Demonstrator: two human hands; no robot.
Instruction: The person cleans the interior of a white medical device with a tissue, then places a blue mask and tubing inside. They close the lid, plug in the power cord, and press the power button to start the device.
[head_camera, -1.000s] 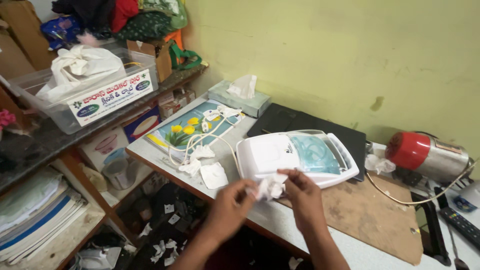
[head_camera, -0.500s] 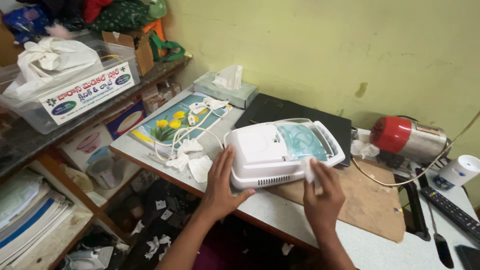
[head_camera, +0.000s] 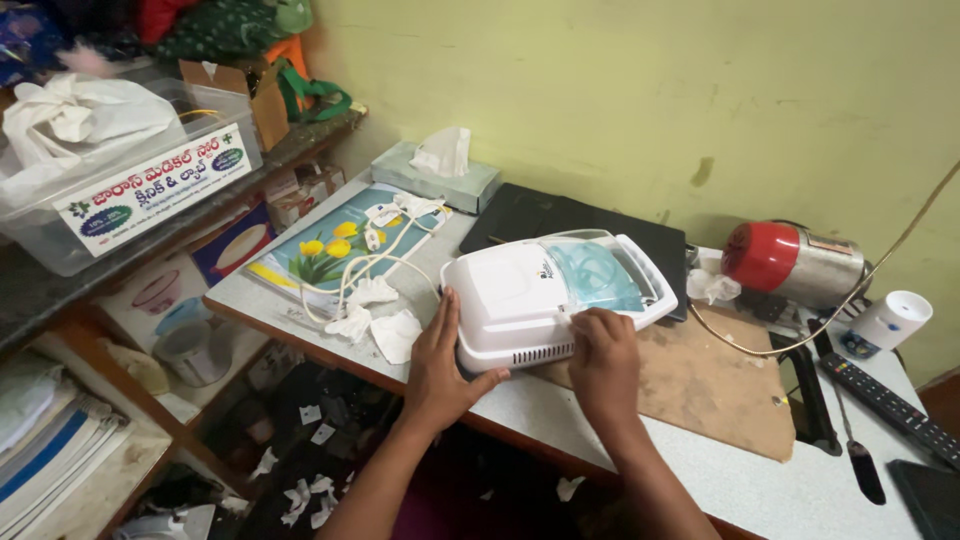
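- Steadying the white machine (head_camera: 545, 300) looks like the left hand's job: the left hand (head_camera: 440, 365) lies flat against the near left corner of the casing, fingers spread wide, closed around nothing.
- The right hand (head_camera: 603, 352) presses on the front edge beside the clear lid (head_camera: 600, 275); its fingers are curled, and whether they pinch a small wad of tissue I cannot tell.
- The machine sits on the worktop (head_camera: 760, 490), its far end overlapping a black flat case (head_camera: 540, 215) and its near side over a brown board (head_camera: 700, 385).
- To do this well, I judge the left palm should brace the casing so it does not slide, while the right works in short strokes along the seam and vent slots, away from the lid hinge.
- Under the clear lid lies coiled bluish tubing.
- A green tissue box (head_camera: 435, 178) at the back has one tissue standing out.
- A clear plastic bin (head_camera: 130, 190) on the shelf holds a crumpled white bag.
- A white cup (head_camera: 890, 320) stands near a red and steel flask (head_camera: 795, 262); its contents cannot be seen.
- Crumpled tissues (head_camera: 380, 320) and a white cord (head_camera: 375, 255) lie just left of the machine.
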